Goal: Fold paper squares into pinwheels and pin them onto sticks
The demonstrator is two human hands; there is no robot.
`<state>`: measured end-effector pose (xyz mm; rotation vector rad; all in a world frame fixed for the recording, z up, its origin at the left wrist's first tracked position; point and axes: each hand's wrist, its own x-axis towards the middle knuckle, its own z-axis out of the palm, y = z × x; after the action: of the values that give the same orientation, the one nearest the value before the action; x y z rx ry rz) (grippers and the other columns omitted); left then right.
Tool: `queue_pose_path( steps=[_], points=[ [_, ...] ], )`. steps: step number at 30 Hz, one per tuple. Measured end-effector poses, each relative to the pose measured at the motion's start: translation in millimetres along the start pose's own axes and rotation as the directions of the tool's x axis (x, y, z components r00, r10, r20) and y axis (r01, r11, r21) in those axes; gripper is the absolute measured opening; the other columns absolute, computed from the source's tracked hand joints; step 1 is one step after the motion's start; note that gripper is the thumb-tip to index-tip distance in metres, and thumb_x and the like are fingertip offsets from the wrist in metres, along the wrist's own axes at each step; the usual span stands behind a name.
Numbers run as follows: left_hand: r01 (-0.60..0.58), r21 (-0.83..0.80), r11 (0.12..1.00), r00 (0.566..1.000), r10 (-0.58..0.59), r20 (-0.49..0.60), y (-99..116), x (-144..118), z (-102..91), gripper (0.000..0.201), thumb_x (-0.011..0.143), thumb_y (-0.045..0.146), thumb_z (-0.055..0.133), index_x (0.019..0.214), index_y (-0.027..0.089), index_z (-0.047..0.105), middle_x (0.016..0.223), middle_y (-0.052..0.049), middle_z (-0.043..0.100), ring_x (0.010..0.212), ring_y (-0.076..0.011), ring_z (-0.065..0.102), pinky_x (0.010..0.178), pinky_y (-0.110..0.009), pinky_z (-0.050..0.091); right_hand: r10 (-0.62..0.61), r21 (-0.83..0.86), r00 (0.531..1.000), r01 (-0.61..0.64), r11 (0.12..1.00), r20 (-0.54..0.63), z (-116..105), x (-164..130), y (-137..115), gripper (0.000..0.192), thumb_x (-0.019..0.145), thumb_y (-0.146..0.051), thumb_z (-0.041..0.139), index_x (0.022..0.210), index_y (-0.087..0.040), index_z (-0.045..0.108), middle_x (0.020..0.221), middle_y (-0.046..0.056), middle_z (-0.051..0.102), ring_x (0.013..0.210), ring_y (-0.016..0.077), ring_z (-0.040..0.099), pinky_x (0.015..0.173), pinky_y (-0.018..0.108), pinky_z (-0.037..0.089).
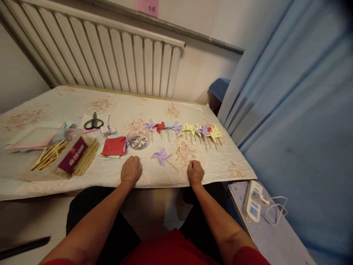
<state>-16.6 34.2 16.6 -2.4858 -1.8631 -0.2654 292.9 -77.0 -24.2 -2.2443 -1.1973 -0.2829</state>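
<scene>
My left hand rests as a loose fist on the table's near edge, holding nothing. My right hand rests the same way, fingers curled, empty. Between them lies a purple paper pinwheel on a thin wooden stick, touched by neither hand. A row of several finished pinwheels in purple, red and yellow lies farther back. A clear bowl of small shiny bits stands just beyond my left hand, beside a stack of red paper squares.
Wooden sticks and a maroon box lie at left, with scissors and coloured paper sheets behind. A radiator backs the table. A power strip lies on a side surface at right, beside a blue curtain.
</scene>
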Motion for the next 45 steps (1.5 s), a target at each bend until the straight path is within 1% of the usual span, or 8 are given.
queue_pose_path(
  steps=[12, 17, 22, 26, 31, 35, 39, 45],
  points=[
    [-0.014, 0.027, 1.0, 1.0, 0.015, -0.012, -1.2, 1.0, 0.1, 0.028, 0.099, 0.023, 0.037, 0.101, 0.013, 0.063, 0.101, -0.015, 0.064, 0.098, -0.0276, 0.062, 0.083, -0.037, 0.042, -0.025, 0.088, 0.999, 0.023, 0.996, 0.026, -1.8, -2.8, -2.8, 0.022, 0.095, -0.018, 0.047, 0.096, -0.017, 0.069, 0.097, 0.009, 0.071, 0.087, 0.0183, 0.062, 0.074, 0.026, 0.039],
    [-0.021, 0.025, 0.999, 1.0, 0.021, -0.023, -1.9, 2.6, 0.0, 0.029, 0.099, 0.023, 0.036, 0.1, 0.013, 0.064, 0.101, -0.015, 0.064, 0.097, -0.028, 0.062, 0.082, -0.037, 0.042, 0.014, 0.13, 0.999, -0.019, 0.991, 0.045, -5.9, -1.9, -10.8, 0.024, 0.095, -0.019, 0.046, 0.086, -0.018, 0.068, 0.087, 0.007, 0.07, 0.08, 0.018, 0.06, 0.072, 0.026, 0.038],
    [-0.016, 0.039, 0.999, 1.0, 0.015, 0.007, -2.8, 3.9, 1.4, 0.028, 0.098, 0.023, 0.038, 0.101, 0.013, 0.064, 0.102, -0.015, 0.064, 0.097, -0.0278, 0.062, 0.083, -0.037, 0.043, 0.003, 0.185, 0.981, -0.04, 0.982, 0.196, -11.9, -3.0, -28.0, 0.021, 0.089, -0.018, 0.052, 0.073, -0.021, 0.065, 0.073, 0.001, 0.065, 0.069, 0.0163, 0.056, 0.065, 0.026, 0.034],
    [-0.014, 0.04, 0.999, 1.0, 0.015, -0.003, -3.1, 3.7, 1.3, 0.027, 0.098, 0.023, 0.038, 0.101, 0.014, 0.063, 0.102, -0.015, 0.064, 0.099, -0.0277, 0.062, 0.083, -0.037, 0.042, -0.03, 0.235, 0.954, -0.043, 0.971, 0.298, -16.5, -6.0, -42.4, 0.017, 0.086, -0.021, 0.058, 0.072, -0.022, 0.067, 0.072, -0.001, 0.067, 0.07, 0.0152, 0.058, 0.065, 0.025, 0.034],
    [-0.026, 0.04, 0.999, 1.0, 0.027, -0.003, -3.8, 4.2, 1.4, 0.028, 0.097, 0.023, 0.037, 0.1, 0.013, 0.064, 0.1, -0.016, 0.064, 0.097, -0.0282, 0.062, 0.082, -0.037, 0.043, -0.091, 0.251, 0.927, -0.003, 0.968, 0.364, -21.2, -10.8, -54.2, 0.013, 0.086, -0.025, 0.065, 0.074, -0.022, 0.069, 0.075, -0.001, 0.069, 0.071, 0.0146, 0.06, 0.065, 0.024, 0.034],
    [-0.036, 0.038, 0.999, 0.999, 0.037, -0.025, -4.9, 4.6, 3.6, 0.029, 0.098, 0.024, 0.036, 0.099, 0.013, 0.064, 0.099, -0.015, 0.064, 0.095, -0.028, 0.062, 0.082, -0.037, 0.042, -0.133, 0.226, 0.907, 0.043, 0.973, 0.4, -21.4, -13.7, -58.6, 0.008, 0.083, -0.029, 0.07, 0.079, -0.022, 0.07, 0.08, 0.0, 0.071, 0.074, 0.0156, 0.06, 0.066, 0.025, 0.034],
    [-0.031, 0.048, 0.998, 0.999, 0.032, -0.023, -5.3, 4.1, 5.0, 0.029, 0.099, 0.024, 0.036, 0.099, 0.014, 0.062, 0.099, -0.014, 0.063, 0.096, -0.0274, 0.062, 0.082, -0.037, 0.041, -0.162, 0.159, 0.901, 0.106, 0.982, 0.403, -18.4, -15.1, -61.6, 0.002, 0.083, -0.022, 0.068, 0.083, -0.021, 0.07, 0.085, 0.002, 0.072, 0.077, 0.017, 0.061, 0.066, 0.026, 0.034],
    [-0.026, 0.05, 0.998, 0.999, 0.027, -0.022, -5.5, 3.1, 4.8, 0.027, 0.099, 0.024, 0.037, 0.099, 0.015, 0.062, 0.099, -0.014, 0.063, 0.096, -0.0269, 0.062, 0.082, -0.036, 0.042, -0.168, 0.043, 0.888, 0.166, 0.985, 0.429, -17.0, -13.9, -68.4, 0.011, 0.089, -0.017, 0.06, 0.086, -0.019, 0.07, 0.088, 0.007, 0.073, 0.078, 0.0183, 0.062, 0.066, 0.027, 0.034]
  ],
)
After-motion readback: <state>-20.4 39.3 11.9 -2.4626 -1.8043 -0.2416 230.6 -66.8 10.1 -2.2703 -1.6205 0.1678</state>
